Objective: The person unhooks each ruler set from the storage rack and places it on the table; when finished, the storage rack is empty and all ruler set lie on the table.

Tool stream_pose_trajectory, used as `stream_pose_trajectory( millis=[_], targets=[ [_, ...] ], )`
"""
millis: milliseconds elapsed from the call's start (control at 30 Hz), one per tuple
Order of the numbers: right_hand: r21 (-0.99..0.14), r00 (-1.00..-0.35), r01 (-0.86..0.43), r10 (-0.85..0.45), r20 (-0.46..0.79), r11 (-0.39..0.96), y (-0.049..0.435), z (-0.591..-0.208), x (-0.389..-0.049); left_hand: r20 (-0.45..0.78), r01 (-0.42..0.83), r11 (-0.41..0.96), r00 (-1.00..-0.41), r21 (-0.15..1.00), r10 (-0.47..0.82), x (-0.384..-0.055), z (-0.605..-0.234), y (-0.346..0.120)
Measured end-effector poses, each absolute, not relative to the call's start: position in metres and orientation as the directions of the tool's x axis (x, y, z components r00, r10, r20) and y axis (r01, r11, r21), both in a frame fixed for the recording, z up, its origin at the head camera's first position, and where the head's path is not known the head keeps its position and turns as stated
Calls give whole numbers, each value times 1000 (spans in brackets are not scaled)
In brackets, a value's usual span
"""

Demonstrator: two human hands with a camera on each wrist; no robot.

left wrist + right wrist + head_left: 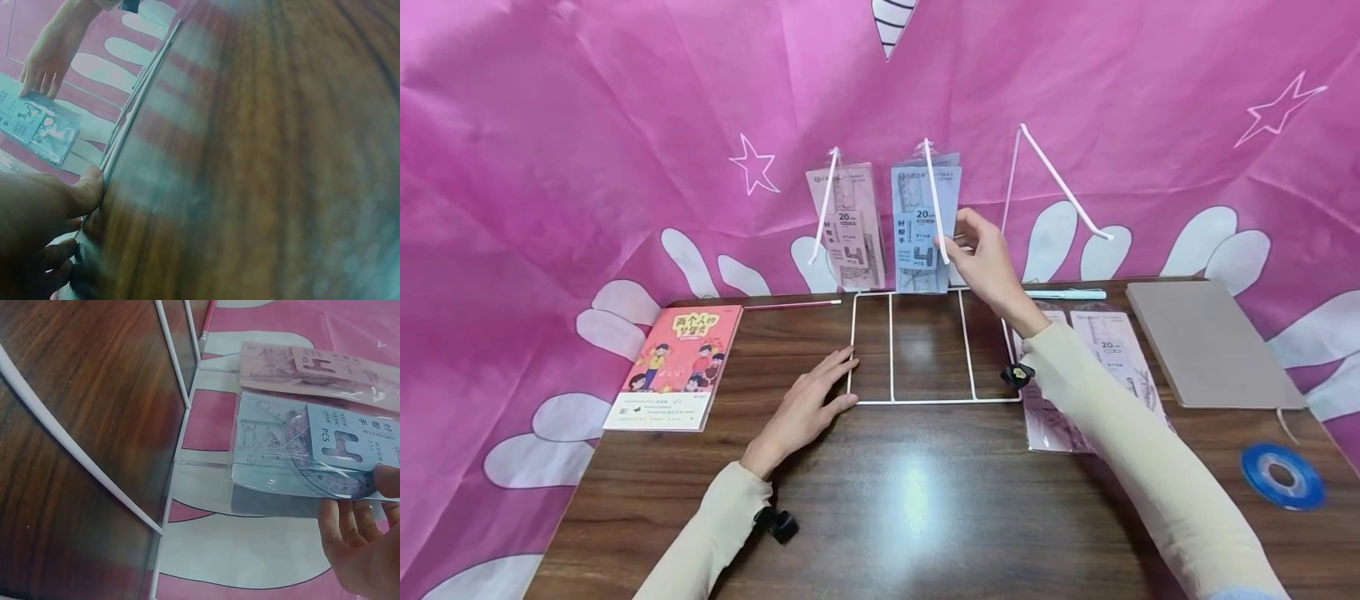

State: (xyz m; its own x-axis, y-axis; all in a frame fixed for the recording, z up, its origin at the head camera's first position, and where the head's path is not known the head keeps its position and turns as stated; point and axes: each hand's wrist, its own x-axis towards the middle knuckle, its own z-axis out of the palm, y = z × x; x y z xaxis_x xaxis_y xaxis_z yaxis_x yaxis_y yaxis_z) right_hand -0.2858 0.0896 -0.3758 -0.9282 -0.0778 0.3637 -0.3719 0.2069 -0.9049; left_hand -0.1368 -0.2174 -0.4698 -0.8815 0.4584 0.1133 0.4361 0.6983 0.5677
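Observation:
A white wire rack [936,402] stands on the table with three prongs. From the middle prong hangs a blue ruler set in a clear packet [913,242], seen close in the right wrist view, with another card behind it. My right hand [987,260] pinches its right edge, thumb in front and fingers behind. A pink ruler set [859,225] hangs on the left prong; the right prong [1063,179] carries nothing. My left hand [805,400] lies at the left side of the rack's base, its fingertips touching the wire; the left wrist view shows the thumb [87,190] against it.
Two pink ruler packets [1108,358] lie right of the rack, partly under the right forearm. Beyond are a grey notebook [1213,342], a blue tape roll [1303,492] and a light blue pen [1067,294]. At left lie a book [673,367] and a pencil [793,305].

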Motion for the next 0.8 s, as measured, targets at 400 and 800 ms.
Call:
stream_pose_trajectory(
  millis=[400, 800],
  targets=[
    [-910, -927, -369, -141, 347, 188, 102, -373, -256, 100, 422, 699, -886, 577, 453, -138, -469, -218],
    [-915, -923, -364, -197, 330, 175, 109, -371, -228, 109, 430, 695, -883, 577, 456, -137, -471, -218]
  ],
)
